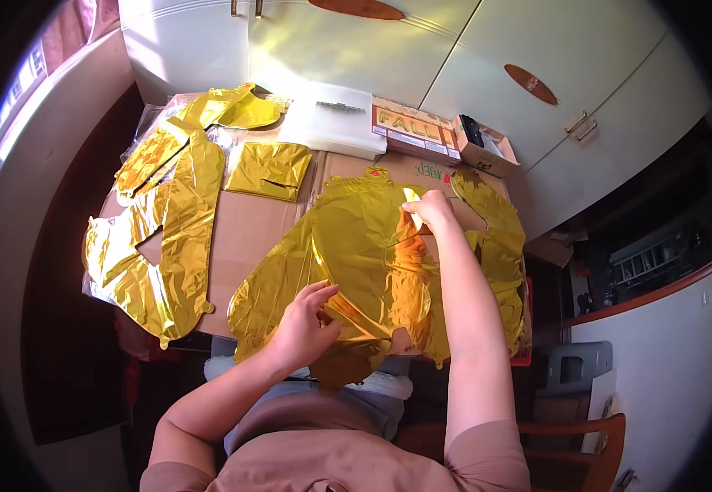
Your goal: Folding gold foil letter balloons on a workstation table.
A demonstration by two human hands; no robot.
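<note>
A large gold foil balloon [356,225], flat and creased, lies in front of me and hangs over the near table edge. Toward its upper right, my right hand [431,211] pinches a raised fold of the foil between thumb and fingers. My left hand [303,328] is over the balloon's lower left part, its fingers loosely bent and apart, holding nothing. Beside my right forearm lies another flat gold foil balloon [499,246], partly hidden by the arm. On the left is a flat gold foil balloon [188,213] with an angled shape.
Brown cardboard [237,234] covers the table. A folded gold foil piece [270,170] lies near the middle, with more gold foil [245,108] behind it. Along the back are a white box [331,123], a printed carton [415,129] and an open small box [485,148], before pale cabinets [356,49].
</note>
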